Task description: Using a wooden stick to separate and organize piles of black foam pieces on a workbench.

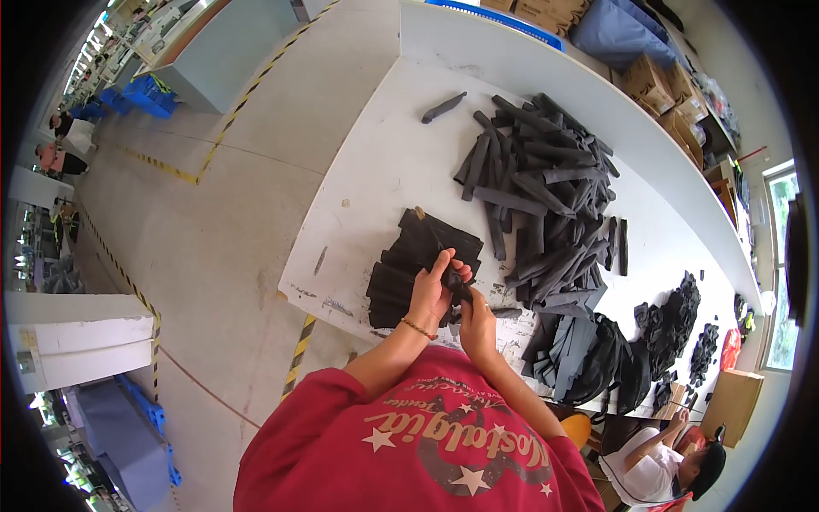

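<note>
As a red shirt (409,439) is seen filling the near edge, a black piece (459,288) is held up between two bare hands over the near end of a white table (363,162). It is gripped in the curled fingers of the left hand (433,292), above whose wrist a beaded bracelet (419,328) is worn; its lower end is pinched by the right hand (478,322), just beside. How much of it is covered by the fingers cannot be told. Under and to the left of the left hand, a fanned stack (391,275) of black pieces is spread. Beyond, a large pile (550,183) of dark rolls is heaped, with a single roll (444,107) set apart on its left. To the right of the hands, grey strips (563,352) are laid in overlapping rows beside a black bundle (601,367), and farther along a dark heap (670,328) is gathered. At lower right, a co-worker (657,461) in a white top and dark cap is seated. The table is backed by a pale partition (648,128), behind which cartons (646,84) are stacked. Across the floor (273,171), marked with striped tape (223,135), blue crates (150,96) are seen.
</note>
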Available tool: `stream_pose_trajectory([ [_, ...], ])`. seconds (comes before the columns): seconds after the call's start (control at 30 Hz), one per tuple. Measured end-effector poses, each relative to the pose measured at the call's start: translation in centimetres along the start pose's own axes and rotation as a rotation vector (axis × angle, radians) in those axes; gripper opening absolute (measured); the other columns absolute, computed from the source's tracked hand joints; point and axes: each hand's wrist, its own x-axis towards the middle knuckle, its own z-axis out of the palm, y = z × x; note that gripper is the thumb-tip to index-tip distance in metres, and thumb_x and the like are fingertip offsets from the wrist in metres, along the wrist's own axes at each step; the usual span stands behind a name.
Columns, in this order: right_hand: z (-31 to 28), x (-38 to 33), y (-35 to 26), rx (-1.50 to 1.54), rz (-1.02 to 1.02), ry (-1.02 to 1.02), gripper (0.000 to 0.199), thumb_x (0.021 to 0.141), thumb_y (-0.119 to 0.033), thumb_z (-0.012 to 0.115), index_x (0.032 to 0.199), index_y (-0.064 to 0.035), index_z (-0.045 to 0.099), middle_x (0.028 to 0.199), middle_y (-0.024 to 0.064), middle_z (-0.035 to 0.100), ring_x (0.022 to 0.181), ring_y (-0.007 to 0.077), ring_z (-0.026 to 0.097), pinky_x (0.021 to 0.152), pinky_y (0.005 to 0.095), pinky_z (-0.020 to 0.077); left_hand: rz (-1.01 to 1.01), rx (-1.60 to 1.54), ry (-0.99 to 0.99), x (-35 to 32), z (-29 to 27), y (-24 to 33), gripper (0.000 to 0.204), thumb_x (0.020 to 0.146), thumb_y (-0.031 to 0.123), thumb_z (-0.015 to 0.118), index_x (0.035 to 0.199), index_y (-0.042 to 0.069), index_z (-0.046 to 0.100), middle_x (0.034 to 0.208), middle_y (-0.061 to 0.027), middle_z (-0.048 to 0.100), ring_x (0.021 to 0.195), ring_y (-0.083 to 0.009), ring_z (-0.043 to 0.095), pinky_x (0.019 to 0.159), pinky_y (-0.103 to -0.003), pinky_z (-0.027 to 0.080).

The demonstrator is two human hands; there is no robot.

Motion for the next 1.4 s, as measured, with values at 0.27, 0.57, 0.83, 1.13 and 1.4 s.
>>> stream_pose_trajectory([
  [0.27,-4.1,-5.1,1.6,0.015,0.104,-0.229,0.012,0.092,-0.010,0.055,0.098,-0.0005,0.060,0.064,0.0191,0.058,0.055,0.0348,0.058,0.052,0.0395,0.0442,0.226,0.277,0.198,2.6,0.8,2.5,0.018,0.083,0.020,0.073,0.081,0.005,0.062,0.064,-0.0037,0.060,0.046,-0.0108,0.051,0.038,-0.022,0.033],
  [0.57,-13.1,-5.9,-0.1,-0.133,0.363,-0.225,0.020,0.084,-0.017,0.070,0.094,-0.0014,0.062,0.067,0.0140,0.062,0.055,0.0166,0.056,0.050,0.0313,0.0421,0.218,0.019,0.187,5.5,1.3,4.3,0.020,0.089,0.022,0.066,0.079,0.008,0.057,0.054,0.0031,0.045,0.037,-0.0062,0.031,0.037,-0.022,0.021],
  [0.83,-5.2,5.5,-1.5,0.459,0.218,0.056,0.014,0.087,-0.015,0.068,0.088,-0.0003,0.067,0.067,-0.0012,0.056,0.064,0.0039,0.047,0.056,0.0206,0.0372,0.248,0.686,-0.093,3.2,1.7,-0.2,0.028,0.088,0.020,0.065,0.109,0.002,0.059,0.073,-0.0008,0.059,0.056,-0.0070,0.048,0.051,-0.022,0.038],
  [1.13,-9.4,10.8,-2.6,0.064,-0.024,0.294,0.019,0.091,-0.015,0.061,0.080,-0.0001,0.064,0.060,0.0040,0.053,0.056,0.0073,0.043,0.051,0.0273,0.0369,-0.194,0.896,-0.597,-4.8,1.3,-4.4,0.030,0.102,0.025,0.038,0.082,0.004,0.047,0.064,-0.0046,0.053,0.045,-0.0116,0.053,0.041,-0.025,0.044],
  [1.4,-14.2,19.3,0.5,0.001,0.210,0.609,0.037,0.090,-0.039,0.063,0.087,-0.0019,0.063,0.064,0.0076,0.057,0.060,0.0141,0.049,0.060,0.0307,0.0416,0.079,1.383,-0.702,-5.2,-5.5,-2.9,0.022,0.095,0.018,0.050,0.078,0.004,0.055,0.070,-0.0067,0.058,0.057,-0.0165,0.059,0.051,-0.030,0.047],
])
